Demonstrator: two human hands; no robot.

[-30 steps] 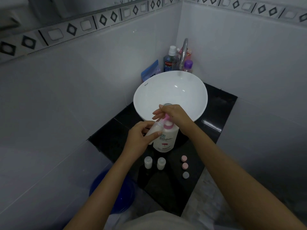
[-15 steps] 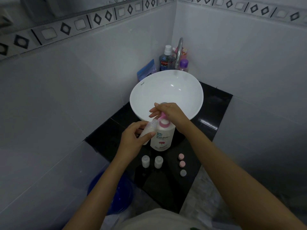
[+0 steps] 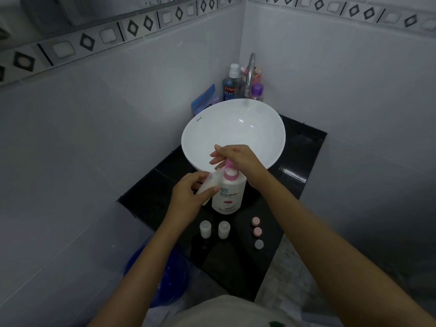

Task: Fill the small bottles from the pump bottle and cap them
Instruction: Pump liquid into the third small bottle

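A white pump bottle (image 3: 227,195) with a pink pump head stands on the black counter (image 3: 295,161) in front of the basin. My right hand (image 3: 238,158) rests on top of the pink pump. My left hand (image 3: 188,198) holds a small white bottle (image 3: 210,184) tilted, its mouth up against the pump's spout. Two more small bottles (image 3: 204,229) (image 3: 223,229) stand uncapped side by side nearer to me. Three loose caps lie in a row to their right: two pink caps (image 3: 255,221) (image 3: 257,231) and a grey cap (image 3: 258,244).
A white round basin (image 3: 259,123) sits behind the pump bottle under a chrome tap (image 3: 250,74). A mouthwash bottle (image 3: 231,87), a purple-capped bottle (image 3: 257,92) and a blue pouch (image 3: 205,99) stand in the tiled corner. A blue bucket (image 3: 169,277) is on the floor left of the counter.
My hands, the pump bottle and the small bottle keep the same pose. Only the view has shifted slightly.
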